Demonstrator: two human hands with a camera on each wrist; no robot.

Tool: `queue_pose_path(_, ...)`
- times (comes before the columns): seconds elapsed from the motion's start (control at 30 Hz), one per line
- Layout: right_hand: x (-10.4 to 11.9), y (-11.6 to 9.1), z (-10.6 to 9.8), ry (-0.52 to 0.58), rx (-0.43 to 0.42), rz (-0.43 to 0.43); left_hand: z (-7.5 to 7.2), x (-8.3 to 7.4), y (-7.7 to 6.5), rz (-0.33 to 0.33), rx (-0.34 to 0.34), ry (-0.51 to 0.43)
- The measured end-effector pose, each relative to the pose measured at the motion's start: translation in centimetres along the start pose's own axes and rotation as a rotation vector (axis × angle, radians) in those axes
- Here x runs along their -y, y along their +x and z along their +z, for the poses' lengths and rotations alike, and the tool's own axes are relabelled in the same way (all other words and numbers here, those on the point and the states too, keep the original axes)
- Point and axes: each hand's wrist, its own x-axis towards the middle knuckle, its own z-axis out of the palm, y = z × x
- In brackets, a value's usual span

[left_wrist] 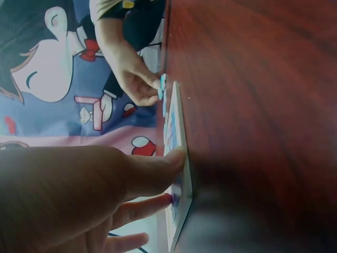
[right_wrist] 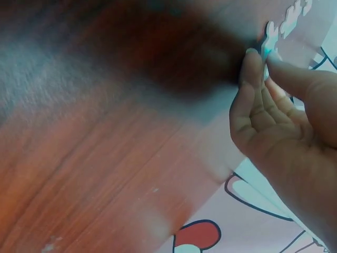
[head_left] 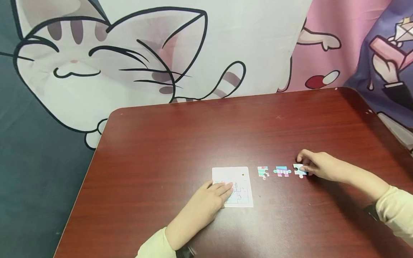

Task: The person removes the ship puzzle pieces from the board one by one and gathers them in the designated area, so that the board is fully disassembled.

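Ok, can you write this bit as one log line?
left hand: touching puzzle board | right hand: pinching rightmost puzzle piece | middle piece, left piece: on table, between puzzle board and right hand

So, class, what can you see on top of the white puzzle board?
The left hand rests partly on the white puzzle board. Jigsaw outlines show beside it; whatever is under the hand is covered and can't be seen.

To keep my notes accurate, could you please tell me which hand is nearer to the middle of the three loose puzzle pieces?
The right hand, just right of the middle piece, pinching the rightmost piece; the left hand is farther off, leftward, on the puzzle board.
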Motion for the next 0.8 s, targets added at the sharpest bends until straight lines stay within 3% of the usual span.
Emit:
queue_pose_path(0.23, -0.4, 0.5, -0.6, 0.048, 0.093, 0.034, -0.1, -0.2, -0.6, 0.055, -0.032, 0.084)
queue_pose_path(0.43, -0.9, 0.8, -0.9, 0.091, 0.132, 0.066, -0.5, -0.1, -1.4, 0.064, -0.014, 0.015)
queue_pose_path(0.63, -1.3, 0.7, -1.4, 0.151, 0.18, 0.124, -0.6, -0.3, -2.4, 0.049, 0.068, -0.096)
queue_pose_path(0.8, -1.6, 0.7, -1.3, 0.19, 0.177, 0.148, -0.7, -0.3, -2.5, 0.035, 0.089, -0.11)
